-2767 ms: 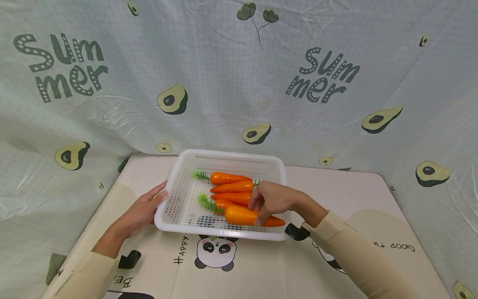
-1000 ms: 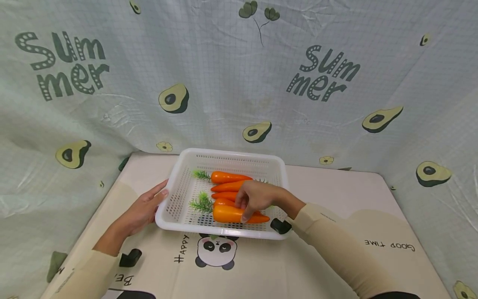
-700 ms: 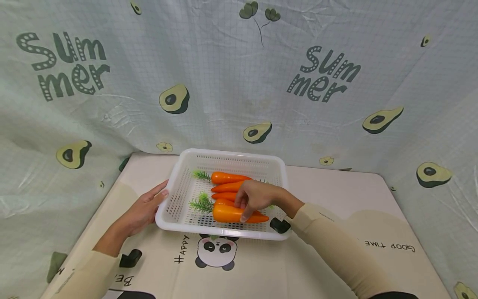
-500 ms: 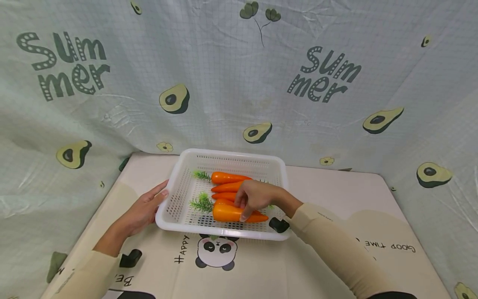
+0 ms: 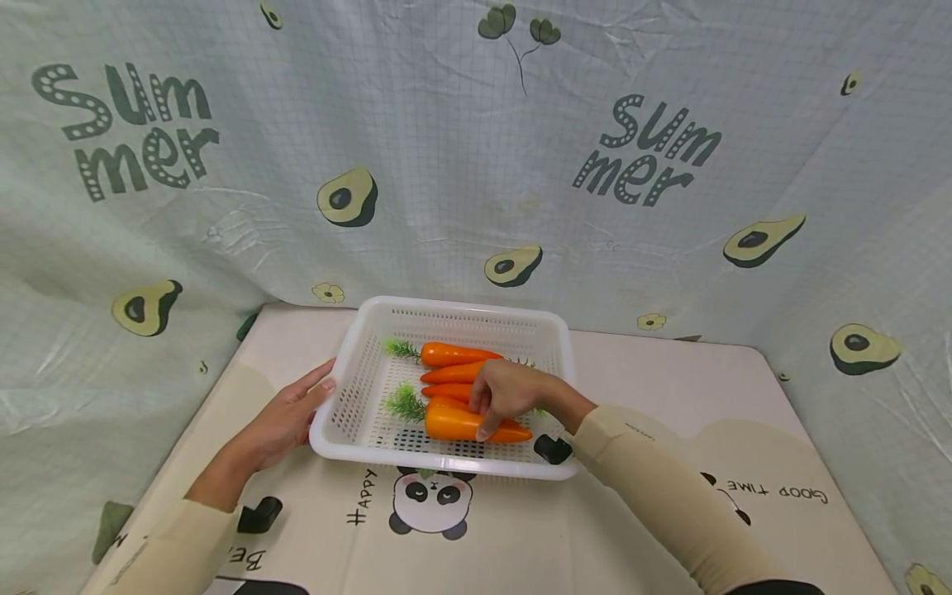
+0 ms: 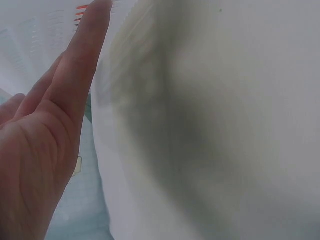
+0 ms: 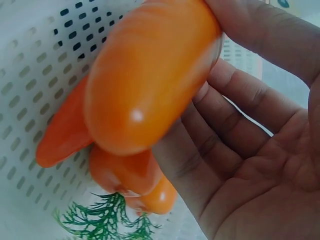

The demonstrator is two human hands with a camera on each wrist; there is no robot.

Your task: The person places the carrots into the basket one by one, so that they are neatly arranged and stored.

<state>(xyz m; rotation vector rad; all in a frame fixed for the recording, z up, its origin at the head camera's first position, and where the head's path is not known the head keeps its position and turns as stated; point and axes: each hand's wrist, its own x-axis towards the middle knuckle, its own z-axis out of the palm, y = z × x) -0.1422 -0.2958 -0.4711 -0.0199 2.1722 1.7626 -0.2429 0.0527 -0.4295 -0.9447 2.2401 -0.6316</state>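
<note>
My right hand (image 5: pixel 513 390) pinches an orange toy carrot (image 5: pixel 448 424) between thumb and fingers, low inside a white perforated basket (image 5: pixel 446 464). Its thick end points left and its tip lies to the right. In the right wrist view, that carrot (image 7: pixel 150 75) sits above others in the row, and the hand (image 7: pixel 260 145) curls beside it. Several carrots (image 5: pixel 455 355) lie side by side behind it, some partly covered by my hand. Against the basket's left side rests my left hand (image 5: pixel 278 420); the left wrist view shows its fingers (image 6: pixel 77 65) straight along the wall.
Green leafy tops (image 5: pixel 405 403) stick out on the left, with more partly hidden at right. The basket stands on a pale table cloth (image 5: pixel 461 562) printed with pandas. A grey-green curtain (image 5: pixel 446 149) with avocados hangs directly behind the table.
Since the first frame, my right hand has carried the front carrot left, alongside the others. Over the last second it has barely moved. My left hand has stayed at the basket's side.
</note>
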